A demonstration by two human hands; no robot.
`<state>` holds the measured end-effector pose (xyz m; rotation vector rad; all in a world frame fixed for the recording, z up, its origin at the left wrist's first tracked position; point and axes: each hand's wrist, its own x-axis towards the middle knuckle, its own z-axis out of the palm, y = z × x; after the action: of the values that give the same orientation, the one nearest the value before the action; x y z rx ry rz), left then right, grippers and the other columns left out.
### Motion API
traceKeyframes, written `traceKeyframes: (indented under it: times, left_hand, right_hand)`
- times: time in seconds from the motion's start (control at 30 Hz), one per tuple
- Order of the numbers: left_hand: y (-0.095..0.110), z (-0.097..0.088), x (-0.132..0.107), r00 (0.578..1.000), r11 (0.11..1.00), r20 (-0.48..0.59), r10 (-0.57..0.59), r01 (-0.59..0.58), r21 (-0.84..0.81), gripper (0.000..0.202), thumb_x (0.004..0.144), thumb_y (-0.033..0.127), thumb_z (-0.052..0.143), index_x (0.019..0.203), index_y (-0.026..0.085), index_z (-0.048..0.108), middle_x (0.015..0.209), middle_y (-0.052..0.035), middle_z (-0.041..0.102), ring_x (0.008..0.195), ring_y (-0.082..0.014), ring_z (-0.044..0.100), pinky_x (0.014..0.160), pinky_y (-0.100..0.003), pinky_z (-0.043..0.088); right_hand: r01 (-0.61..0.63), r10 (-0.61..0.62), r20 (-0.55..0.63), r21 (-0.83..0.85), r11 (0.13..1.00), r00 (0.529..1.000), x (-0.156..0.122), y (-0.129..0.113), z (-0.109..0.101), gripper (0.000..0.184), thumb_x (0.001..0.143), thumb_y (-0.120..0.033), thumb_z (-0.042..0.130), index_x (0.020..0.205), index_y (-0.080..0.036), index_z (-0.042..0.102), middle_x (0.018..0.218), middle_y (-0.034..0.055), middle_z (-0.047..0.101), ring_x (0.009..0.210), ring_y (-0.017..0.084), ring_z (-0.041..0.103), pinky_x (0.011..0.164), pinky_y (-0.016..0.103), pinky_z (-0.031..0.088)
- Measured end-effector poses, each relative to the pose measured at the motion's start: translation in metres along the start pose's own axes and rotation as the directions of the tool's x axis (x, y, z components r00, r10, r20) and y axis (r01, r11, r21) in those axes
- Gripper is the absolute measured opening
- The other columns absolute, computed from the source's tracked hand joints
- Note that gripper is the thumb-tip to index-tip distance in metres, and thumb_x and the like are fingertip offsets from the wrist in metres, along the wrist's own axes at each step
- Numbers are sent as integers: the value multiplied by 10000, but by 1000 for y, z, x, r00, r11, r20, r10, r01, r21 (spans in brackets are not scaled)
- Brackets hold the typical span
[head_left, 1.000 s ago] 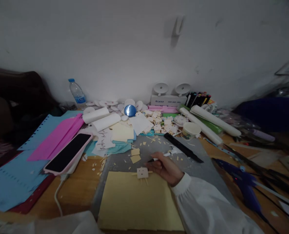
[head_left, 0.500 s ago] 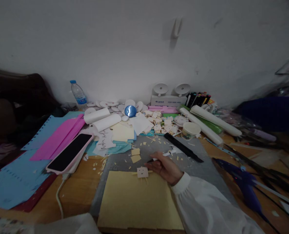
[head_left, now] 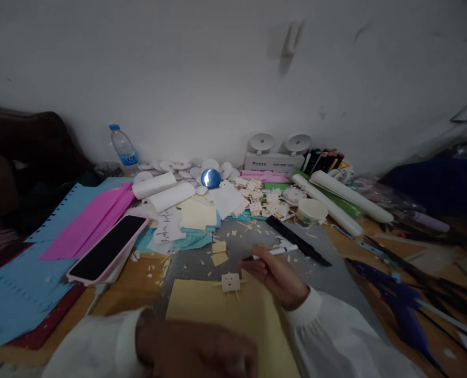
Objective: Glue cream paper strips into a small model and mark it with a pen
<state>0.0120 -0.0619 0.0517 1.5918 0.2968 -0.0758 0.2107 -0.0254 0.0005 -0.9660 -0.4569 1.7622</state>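
Observation:
A white marker pen (head_left: 282, 250) with a dark tip is pinched in my right hand (head_left: 274, 275), its tip pointing left. Just below that tip lies a small pale square figure (head_left: 230, 282) with a drawn face and thin stick limbs, at the far edge of a yellow board (head_left: 267, 336). My left hand (head_left: 201, 344) is over the near part of the board, dark and smeared by motion, so its fingers cannot be made out. Two small yellow squares (head_left: 219, 253) lie on the grey mat beyond the figure.
Many similar figures (head_left: 262, 199) are heaped at the back. To the left are a phone (head_left: 109, 247), pink paper (head_left: 85, 223) and a water bottle (head_left: 123, 149). Rightward lie a black strip-like object (head_left: 296, 240), a paper cup (head_left: 311, 211) and a blue glue gun (head_left: 394, 294).
My left hand has come into view from the lower left over the board. My right hand has shifted slightly right and down in view, the marker still in it.

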Motion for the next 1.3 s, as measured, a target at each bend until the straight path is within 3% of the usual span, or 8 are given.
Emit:
traceKeyframes:
  times: [0.07,0.1,0.2,0.3,0.57,0.67,0.9,1.3]
  left_hand:
    - [-6,-29,0,992,996,-126,21,-32,-82,330,982,442,365,903,158,514,806,-19,562,676,-128,554,655,-289,494]
    - [-10,-42,2,957,972,-289,40,-104,-211,358,964,471,371,786,173,456,687,13,491,582,-107,479,584,-255,446]
    - [-28,-69,7,785,947,-619,-15,-188,-261,373,952,488,380,743,182,419,624,47,376,532,-81,364,520,-213,346]
    - [-41,-75,8,723,968,-690,-15,-162,-191,315,942,429,444,795,160,517,669,51,407,577,-70,379,549,-190,324]
    - [-48,-76,-1,715,994,-699,-18,89,65,307,921,411,510,1076,195,665,925,-20,622,719,-121,498,639,-218,407]
    - [-50,-75,-2,724,989,-689,1,100,107,332,940,412,478,1150,222,650,957,-27,629,738,-129,518,656,-223,430]
    - [-51,-71,-1,741,971,-665,97,76,226,321,935,337,488,1188,225,651,1033,-41,660,937,-166,589,840,-268,462]
    - [-55,-70,-5,780,957,-611,133,58,283,323,924,404,525,1172,222,624,1039,-37,681,892,-166,607,749,-234,457]
  right_hand:
    - [86,-86,3,-26,996,996,-8,-6,1,369,641,-324,838,591,-187,499,466,-110,433,466,39,395,845,308,537]
    - [138,-138,5,-48,989,990,-12,-8,1,347,657,-330,832,617,-185,519,503,-103,458,496,43,415,838,295,530]
    - [269,-268,26,-114,956,963,-19,-7,-1,266,711,-332,800,707,-188,576,639,-73,535,604,57,483,756,223,499]
    - [275,-266,93,-109,955,960,-18,-1,-6,196,761,-347,752,813,-214,617,740,-45,582,700,84,541,679,195,451]
    - [347,-274,223,-440,828,935,-19,6,-11,198,842,-408,653,833,-223,583,715,-20,602,639,113,504,584,229,370]
    - [380,-291,247,-521,764,924,-21,6,-13,194,854,-411,633,849,-219,606,748,-2,620,683,132,538,604,244,384]
    - [328,-240,231,-525,785,943,-23,8,-9,165,875,-387,599,885,-224,623,796,11,651,751,143,582,659,251,414]
    - [373,-240,299,-549,748,923,-26,13,-7,146,835,-343,667,868,-210,618,799,21,668,700,133,602,585,221,442]
